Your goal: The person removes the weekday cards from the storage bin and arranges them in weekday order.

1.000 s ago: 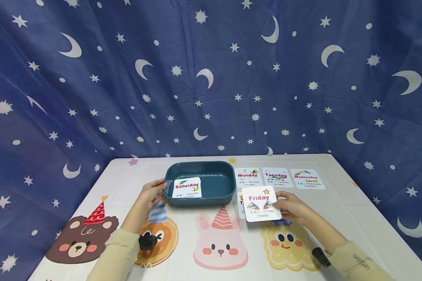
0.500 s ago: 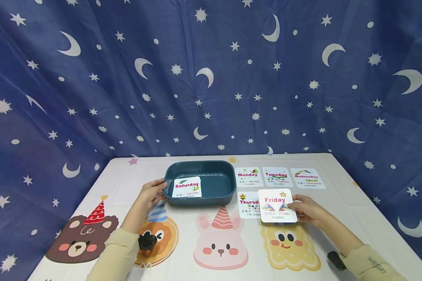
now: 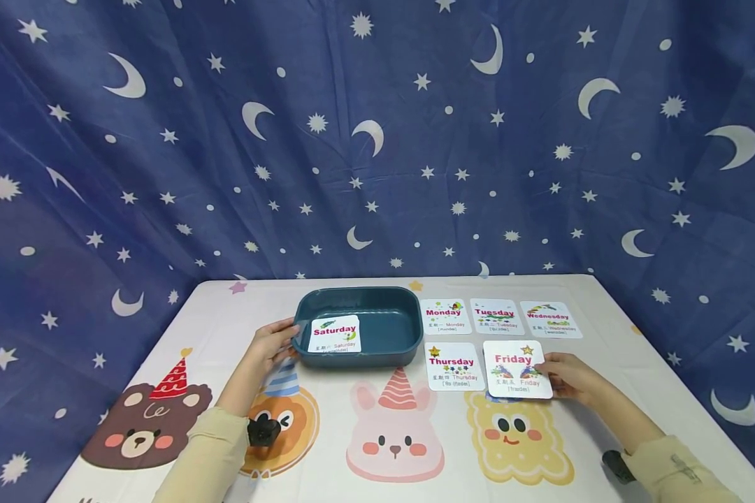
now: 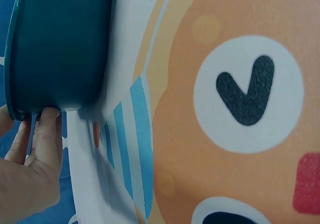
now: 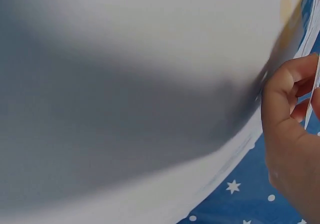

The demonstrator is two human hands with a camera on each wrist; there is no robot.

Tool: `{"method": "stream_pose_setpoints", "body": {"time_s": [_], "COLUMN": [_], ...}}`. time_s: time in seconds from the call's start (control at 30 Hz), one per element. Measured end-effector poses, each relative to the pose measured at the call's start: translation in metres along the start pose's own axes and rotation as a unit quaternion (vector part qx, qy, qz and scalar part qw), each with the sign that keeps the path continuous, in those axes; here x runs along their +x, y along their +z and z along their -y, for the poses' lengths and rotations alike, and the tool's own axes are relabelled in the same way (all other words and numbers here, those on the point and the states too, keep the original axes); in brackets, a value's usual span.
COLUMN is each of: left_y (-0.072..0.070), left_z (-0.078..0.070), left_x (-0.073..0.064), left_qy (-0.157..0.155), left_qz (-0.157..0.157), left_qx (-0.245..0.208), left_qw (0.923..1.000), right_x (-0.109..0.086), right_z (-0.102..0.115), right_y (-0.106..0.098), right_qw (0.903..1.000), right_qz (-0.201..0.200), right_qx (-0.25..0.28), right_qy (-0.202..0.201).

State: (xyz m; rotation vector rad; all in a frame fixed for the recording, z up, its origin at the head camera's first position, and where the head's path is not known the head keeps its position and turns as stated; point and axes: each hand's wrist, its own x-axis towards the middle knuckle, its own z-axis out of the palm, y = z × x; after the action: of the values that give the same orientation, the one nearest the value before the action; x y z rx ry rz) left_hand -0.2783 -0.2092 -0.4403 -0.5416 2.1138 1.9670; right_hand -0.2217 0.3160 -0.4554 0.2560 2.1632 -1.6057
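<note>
From my end I see the right hand (image 3: 568, 378) pinching the Friday card (image 3: 517, 370) by its right side, between the Thursday card (image 3: 455, 367) and the table's (image 3: 654, 398) right edge; whether it touches the cloth I can't tell. My right wrist view cuts it to a sliver. The left hand (image 3: 273, 344) grips the left end of the tray (image 3: 390, 332), near the table's far edge. The tray's near wall partly hides the Saturday card's (image 3: 335, 334) bottom line.

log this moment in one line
left hand: holds teal tray; right hand: pinches Friday card; Saturday card: in tray; Thursday card: on table
</note>
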Motion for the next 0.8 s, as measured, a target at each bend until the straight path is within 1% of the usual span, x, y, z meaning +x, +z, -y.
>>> {"method": "stream_pose_setpoints", "body": {"time_s": [0.1,0.23,0.33,0.43,0.53,0.67,0.73,0.8], "left_y": [0.000,0.000,-0.001,-0.001,-0.001,-0.001,-0.001,-0.001], "left_z": [0.000,0.000,0.001,0.002,0.002,0.002,0.002,0.002], "left_x": [0.001,0.001,0.001,0.000,0.000,0.000,0.000,0.000], "left_qy": [0.000,0.000,0.002,0.006,0.009,0.008,0.006,0.005], "left_qz": [0.002,0.004,0.007,0.011,0.012,0.007,0.003,0.001], "left_qx": [-0.002,-0.003,-0.005,-0.003,-0.002,-0.002,-0.002,-0.001], "left_qw": [1.0000,1.0000,1.0000,0.9999,0.9999,0.9999,1.0000,1.0000], "right_x": [0.005,0.014,0.021,0.026,0.031,0.033,0.033,0.032], "right_z": [0.000,0.002,0.003,0.002,-0.001,-0.003,-0.003,-0.003], "right_y": [-0.002,-0.002,-0.002,-0.001,0.001,0.005,0.007,0.008], "right_qw": [0.9998,0.9983,0.9960,0.9923,0.9854,0.9721,0.9665,0.9630], "right_qz": [-0.014,-0.037,-0.053,-0.078,-0.112,-0.156,-0.167,-0.173], "right_qx": [-0.007,-0.039,-0.069,-0.095,-0.128,-0.174,-0.193,-0.204], "right_qy": [0.013,0.023,0.020,0.014,-0.006,-0.024,-0.029,-0.029]}}
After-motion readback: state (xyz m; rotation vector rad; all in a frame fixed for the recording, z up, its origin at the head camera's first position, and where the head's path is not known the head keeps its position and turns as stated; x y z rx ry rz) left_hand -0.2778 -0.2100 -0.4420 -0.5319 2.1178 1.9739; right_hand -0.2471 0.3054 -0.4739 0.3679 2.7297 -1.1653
